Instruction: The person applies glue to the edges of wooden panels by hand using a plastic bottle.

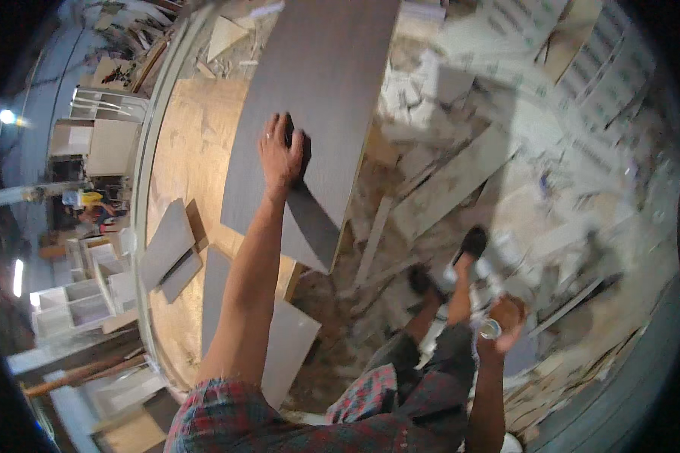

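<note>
A long grey-brown board [317, 90] with a wood-grain face lies on the worktable and reaches past its right edge. My left hand [281, 155] rests on this board with its fingers bent. A dark shape shows between thumb and fingers; whether it is a small black object or only shadow is unclear. My arm's shadow falls across the board's near corner. Off to the right, my right hand [508, 321] hangs low beside my leg, over the floor. Its fingers look curled but are blurred, and no held thing shows. A round watch [490, 328] sits on that wrist.
The yellowish worktable [196, 128] carries smaller grey board pieces [172, 249] on its left and a pale panel [291, 351] close to me. Offcuts and long strips [453, 181] litter the floor at right. White cabinet frames [72, 302] stand beyond the table at left.
</note>
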The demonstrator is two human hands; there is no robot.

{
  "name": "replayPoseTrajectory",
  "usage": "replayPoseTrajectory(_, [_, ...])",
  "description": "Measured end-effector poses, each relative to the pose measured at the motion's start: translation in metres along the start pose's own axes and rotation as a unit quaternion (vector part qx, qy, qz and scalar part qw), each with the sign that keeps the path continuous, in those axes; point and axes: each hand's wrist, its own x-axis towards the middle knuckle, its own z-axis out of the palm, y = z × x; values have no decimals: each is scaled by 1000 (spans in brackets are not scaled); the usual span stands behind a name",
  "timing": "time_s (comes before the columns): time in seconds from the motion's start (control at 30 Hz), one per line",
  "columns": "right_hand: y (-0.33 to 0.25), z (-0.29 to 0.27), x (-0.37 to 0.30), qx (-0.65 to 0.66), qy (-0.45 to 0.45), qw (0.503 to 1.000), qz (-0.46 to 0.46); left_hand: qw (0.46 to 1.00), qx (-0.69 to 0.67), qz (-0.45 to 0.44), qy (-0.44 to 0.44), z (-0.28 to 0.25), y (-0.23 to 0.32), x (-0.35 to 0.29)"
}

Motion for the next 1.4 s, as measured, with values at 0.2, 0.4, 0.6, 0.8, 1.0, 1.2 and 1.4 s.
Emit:
replayPoseTrajectory(0.2, [-180,-100,12,-58,56,971,-224,999,-1,-44,-8,-9,-10,-35])
replayPoseTrajectory(0.4, [-242,-207,26,221,143,957,-125,984,1,-180,0,-51,6,-141])
replayPoseTrajectory(0.6, [-203,-149,79,-523,216,752,-340,944,-17,-331,-1,-66,62,-189])
replayPoseTrajectory(0.8, [-201,-87,210,-515,57,709,-478,906,-28,-420,-38,-77,81,-196])
replayPoseTrajectory(1.0, [-267,126,304,123,95,984,92,897,-47,-440,3,-87,84,-179])
replayPoseTrajectory(1.2, [-265,234,324,164,-55,977,123,869,-40,-486,85,-72,84,-162])
replayPoseTrajectory(1.4, [-224,265,326,200,54,965,159,864,-5,-493,104,-69,61,-151])
